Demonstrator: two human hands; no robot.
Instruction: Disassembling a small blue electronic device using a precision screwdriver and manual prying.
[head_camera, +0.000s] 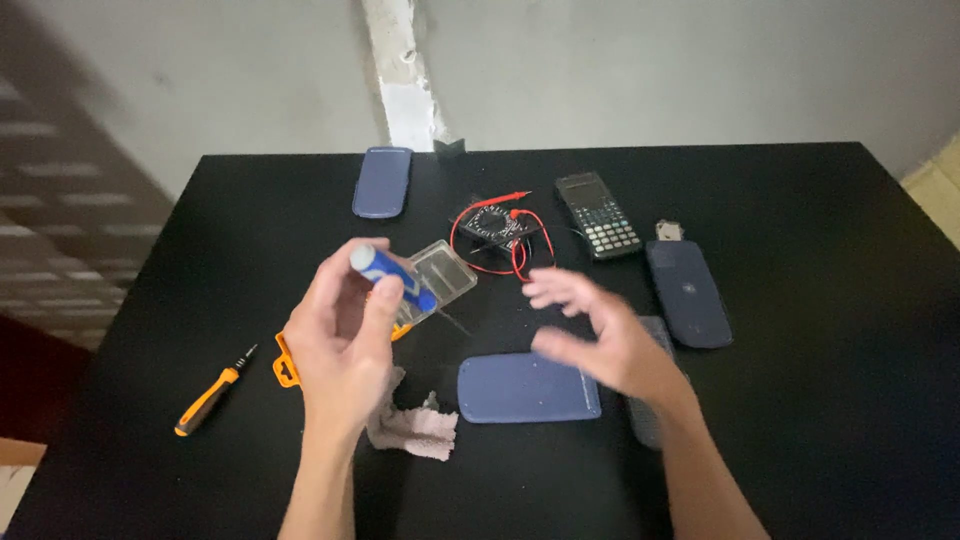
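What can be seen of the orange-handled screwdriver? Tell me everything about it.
The orange-handled screwdriver is small, with an orange grip that looks like plastic, black sections at the tail and near the neck, and a short dark tip. It lies flat on the black table, slanted, tip pointing up and right, near the table's left edge. Nothing touches it; the left hand is to its right.

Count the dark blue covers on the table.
3. One cover lies at the far edge, one near the middle between the hands, one on the right by the calculator. The right hand may hide more.
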